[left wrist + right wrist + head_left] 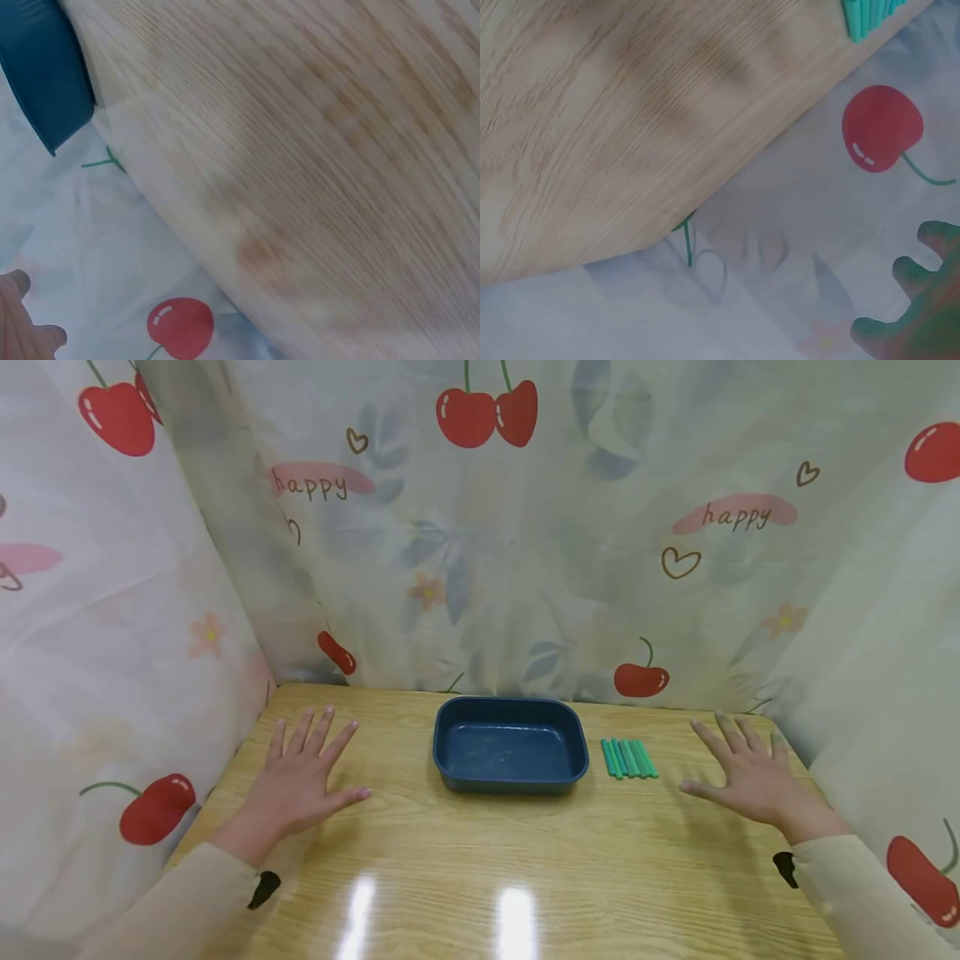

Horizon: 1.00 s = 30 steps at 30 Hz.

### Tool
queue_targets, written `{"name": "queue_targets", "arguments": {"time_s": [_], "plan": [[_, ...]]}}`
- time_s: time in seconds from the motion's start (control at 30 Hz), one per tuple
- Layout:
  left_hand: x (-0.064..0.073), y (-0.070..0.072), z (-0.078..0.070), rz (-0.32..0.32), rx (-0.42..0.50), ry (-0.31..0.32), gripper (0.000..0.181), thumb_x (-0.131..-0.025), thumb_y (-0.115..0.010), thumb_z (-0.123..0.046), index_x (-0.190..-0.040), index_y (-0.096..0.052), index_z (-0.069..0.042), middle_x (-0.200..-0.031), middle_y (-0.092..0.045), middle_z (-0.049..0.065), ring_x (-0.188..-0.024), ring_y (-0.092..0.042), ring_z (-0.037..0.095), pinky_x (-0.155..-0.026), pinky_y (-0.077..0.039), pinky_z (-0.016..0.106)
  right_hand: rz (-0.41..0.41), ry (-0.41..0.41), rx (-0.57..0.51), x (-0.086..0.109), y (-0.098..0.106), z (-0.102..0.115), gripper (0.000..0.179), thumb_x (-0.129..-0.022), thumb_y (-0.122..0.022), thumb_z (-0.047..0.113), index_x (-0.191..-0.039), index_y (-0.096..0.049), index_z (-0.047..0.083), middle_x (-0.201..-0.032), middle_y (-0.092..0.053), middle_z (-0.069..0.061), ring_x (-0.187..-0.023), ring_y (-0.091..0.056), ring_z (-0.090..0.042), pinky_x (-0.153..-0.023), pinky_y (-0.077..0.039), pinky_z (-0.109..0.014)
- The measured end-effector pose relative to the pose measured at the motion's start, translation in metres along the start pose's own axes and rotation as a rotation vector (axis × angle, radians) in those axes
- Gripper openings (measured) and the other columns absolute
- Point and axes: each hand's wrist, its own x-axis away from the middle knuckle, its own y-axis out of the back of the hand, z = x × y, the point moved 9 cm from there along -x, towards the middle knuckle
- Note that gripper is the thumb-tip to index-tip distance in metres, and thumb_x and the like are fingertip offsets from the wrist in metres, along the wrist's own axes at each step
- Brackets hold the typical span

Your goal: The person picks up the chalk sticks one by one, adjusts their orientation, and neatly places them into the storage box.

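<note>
A dark blue rectangular tray point(512, 787) with rounded corners sits near the back middle of the table, nothing visible inside it. Just right of it, several thin green sticks point(628, 759) lie side by side in a row. My left hand point(300, 785) is spread over the table left of the tray, its fingers straight and holding nothing. To the right of the sticks, my right hand point(750, 777) is likewise spread, thumb toward them. The left wrist view catches the tray's side point(45, 75) and a few fingertips; in the right wrist view the sticks point(870, 15) show at the top edge.
The wooden table point(450, 860) has light glare near its front. Patterned cloth point(510, 527) with cherries hangs behind the table and along both sides, close to its back edge. Both forearms wear light sleeves point(187, 893) with a dark piece at each wrist.
</note>
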Motion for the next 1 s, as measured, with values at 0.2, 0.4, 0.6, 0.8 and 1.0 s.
{"name": "queue_targets", "arguments": {"time_s": [0.2,0.4,0.6,0.8,1.0], "plan": [[0.001,-0.004,-0.005,0.005,0.037,0.007,0.099,-0.088,-0.045,-0.080,-0.163,-0.016,-0.021,-0.166,-0.007,0.021,-0.151,0.002,0.043,-0.116,0.006,0.065,-0.015,0.002,-0.021,0.002,0.000,0.004,0.102,-0.089,-0.059,0.067,-0.163,-0.007,0.019,-0.163,-0.005,-0.030,-0.147,0.004,-0.053,-0.103,0.006,-0.081],[0.003,-0.003,-0.008,-0.015,0.071,0.027,0.098,-0.088,-0.048,-0.078,-0.162,-0.020,-0.020,-0.165,-0.011,0.021,-0.151,-0.002,0.043,-0.116,0.000,0.066,-0.024,-0.009,-0.067,0.006,0.000,0.009,0.101,-0.090,-0.060,0.066,-0.163,-0.009,0.017,-0.161,-0.008,-0.033,-0.148,0.006,-0.052,-0.103,0.007,-0.080],[-0.001,-0.008,-0.012,-0.002,0.109,0.058,0.099,-0.088,-0.047,-0.079,-0.162,-0.018,-0.020,-0.166,-0.010,0.021,-0.151,-0.002,0.044,-0.116,0.001,0.067,-0.047,-0.009,-0.091,0.007,0.000,0.015,0.099,-0.091,-0.062,0.062,-0.163,-0.010,0.017,-0.158,-0.014,-0.036,-0.147,0.003,-0.054,-0.104,0.004,-0.081],[-0.003,-0.008,-0.021,-0.027,0.151,0.057,0.098,-0.088,-0.048,-0.078,-0.161,-0.022,-0.017,-0.165,-0.012,0.021,-0.151,-0.005,0.045,-0.116,-0.001,0.067,-0.061,0.001,-0.109,0.006,-0.003,0.025,0.098,-0.091,-0.063,0.061,-0.162,-0.013,0.015,-0.157,-0.016,-0.037,-0.145,-0.002,-0.057,-0.103,0.001,-0.082],[-0.005,-0.008,-0.028,-0.048,0.183,0.062,0.096,-0.089,-0.052,-0.074,-0.161,-0.022,-0.017,-0.165,-0.013,0.020,-0.151,-0.007,0.044,-0.116,-0.001,0.066,-0.082,0.019,-0.134,0.005,-0.001,0.040,0.097,-0.091,-0.064,0.059,-0.161,-0.016,0.013,-0.157,-0.017,-0.037,-0.144,-0.008,-0.058,-0.104,-0.002,-0.081]]}}
